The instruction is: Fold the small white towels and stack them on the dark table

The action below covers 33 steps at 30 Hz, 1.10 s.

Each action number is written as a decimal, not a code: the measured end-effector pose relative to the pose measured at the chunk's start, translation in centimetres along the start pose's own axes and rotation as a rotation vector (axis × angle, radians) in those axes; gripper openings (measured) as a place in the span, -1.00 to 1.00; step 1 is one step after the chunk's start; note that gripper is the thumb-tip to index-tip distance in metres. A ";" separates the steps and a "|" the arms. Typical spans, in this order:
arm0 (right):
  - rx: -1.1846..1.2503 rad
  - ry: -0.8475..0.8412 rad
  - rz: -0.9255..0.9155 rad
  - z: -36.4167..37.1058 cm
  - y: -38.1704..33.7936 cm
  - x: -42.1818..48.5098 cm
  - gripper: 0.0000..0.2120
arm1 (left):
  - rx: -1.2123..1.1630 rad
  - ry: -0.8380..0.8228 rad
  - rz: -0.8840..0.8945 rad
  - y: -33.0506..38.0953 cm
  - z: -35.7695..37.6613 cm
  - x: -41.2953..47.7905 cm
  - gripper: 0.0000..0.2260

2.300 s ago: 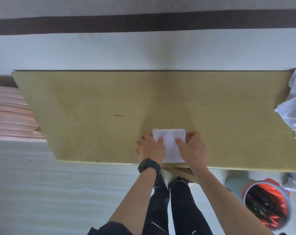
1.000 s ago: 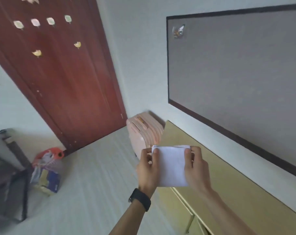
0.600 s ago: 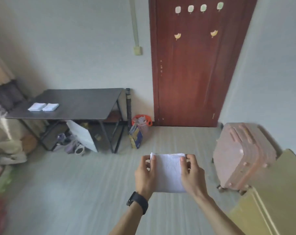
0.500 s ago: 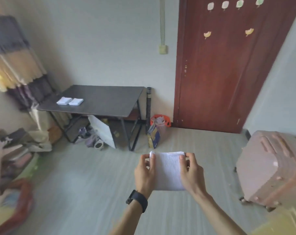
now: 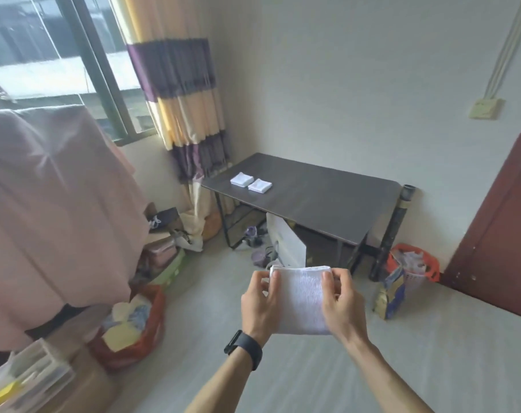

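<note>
Nubbly rectangular white towel (image 5: 301,299), tight in left hand (image 5: 257,308) and right hand (image 5: 342,305)

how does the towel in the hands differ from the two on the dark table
The held towel is in the air, gripped by the left hand and right hand; the table towels lie on the dark table. The held towel is alone; the table towels sit side by side. All are white and folded.

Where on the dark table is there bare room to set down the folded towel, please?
The curtain end is crowded: the left towel pile and right towel pile lie side by side. From there to the end by the black tube, the dark table is bare.
</note>
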State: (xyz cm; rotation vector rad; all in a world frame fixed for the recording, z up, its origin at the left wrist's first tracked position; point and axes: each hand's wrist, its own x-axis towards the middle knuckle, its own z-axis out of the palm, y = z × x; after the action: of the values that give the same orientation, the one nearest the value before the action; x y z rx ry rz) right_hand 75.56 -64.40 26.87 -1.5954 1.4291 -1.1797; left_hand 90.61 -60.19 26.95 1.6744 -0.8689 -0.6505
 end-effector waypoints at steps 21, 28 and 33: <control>0.072 -0.209 -0.150 31.3 -4.8 41.6 -0.85 | -0.019 0.282 -0.018 0.2 -0.9 48.9 -0.79; 0.029 -0.154 -0.055 43.4 -3.4 52.1 -0.84 | -0.022 0.177 -0.061 -4.0 -1.4 65.6 -0.78; -0.010 -0.129 0.094 49.1 -0.9 57.7 -0.82 | 0.033 0.046 -0.148 -7.0 -0.1 74.9 -0.79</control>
State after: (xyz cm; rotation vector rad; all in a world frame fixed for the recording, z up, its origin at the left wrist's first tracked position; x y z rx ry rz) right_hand 120.75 -124.92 20.75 -1.5635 1.4122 -0.9992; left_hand 135.84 -119.96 21.00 1.7885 -0.7315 -0.6983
